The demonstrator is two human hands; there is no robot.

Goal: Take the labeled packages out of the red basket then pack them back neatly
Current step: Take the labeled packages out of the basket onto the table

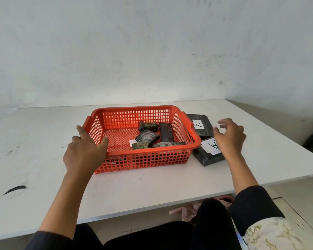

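A red mesh basket (187,152) stands in the middle of the white table. Several small dark wrapped packages (147,137) lie in its right half. My left hand (85,152) grips the basket's front left rim, thumb inside. Right of the basket lie two flat dark packages with white "A" labels: a far one (200,125) and a near one (209,154). My right hand (229,136) hovers just above the near one, fingers spread, holding nothing.
The white table (43,134) ends at a plain wall behind and drops off at its right edge close to the labeled packages. A black smear (14,190) marks the front left. My dark-clothed legs show below the front edge.
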